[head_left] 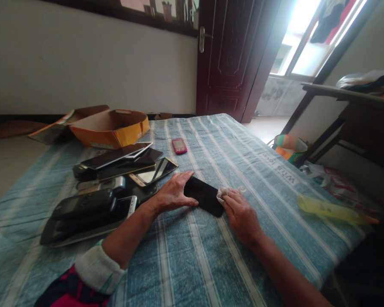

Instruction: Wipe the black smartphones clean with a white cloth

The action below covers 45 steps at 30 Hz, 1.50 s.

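Observation:
A black smartphone [206, 197] lies on the striped blue cloth in front of me. My left hand [174, 192] grips its left end, thumb along the near edge and fingers at the far edge. With my right hand [240, 211] I press a crumpled white tissue [224, 192] against the phone's right end; part of the tissue is hidden under the fingers. Left of my hands is a pile of old phones, among them a gold-framed smartphone [155, 171] and a thick black phone [85, 204]. A small red phone [179, 146] rests alone farther back.
An open orange cardboard box [115, 134] stands at the back left of the cloth-covered surface [211, 264]. A yellow translucent bottle-like object [331, 209] lies at the right edge. Beyond are a dark red door [230, 55] and, right, a dark table [355, 94].

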{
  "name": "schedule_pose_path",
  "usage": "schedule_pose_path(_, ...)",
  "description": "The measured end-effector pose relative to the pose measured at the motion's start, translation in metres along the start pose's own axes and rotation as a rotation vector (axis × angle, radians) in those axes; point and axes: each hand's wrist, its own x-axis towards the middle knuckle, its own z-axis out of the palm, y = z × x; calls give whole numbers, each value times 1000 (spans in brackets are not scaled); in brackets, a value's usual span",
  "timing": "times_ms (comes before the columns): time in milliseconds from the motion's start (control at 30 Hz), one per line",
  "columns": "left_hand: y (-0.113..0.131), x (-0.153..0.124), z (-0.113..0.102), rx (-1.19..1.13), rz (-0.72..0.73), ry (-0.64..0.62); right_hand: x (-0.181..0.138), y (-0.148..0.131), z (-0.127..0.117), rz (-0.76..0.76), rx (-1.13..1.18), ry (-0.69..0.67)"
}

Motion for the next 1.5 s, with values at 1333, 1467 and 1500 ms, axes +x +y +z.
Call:
schedule_pose_path(1333, 33, -31, 18, 275, -287, 256, 31, -4, 14, -5, -172, -210)
schedule_pose_path(1467, 32, -27, 18, 317, -313, 280, 62, 1, 23, 12, -161, -254)
schedule_pose_path(1500, 31, -25, 18, 328, -323, 289, 68, 1, 25, 18, -157, -257)
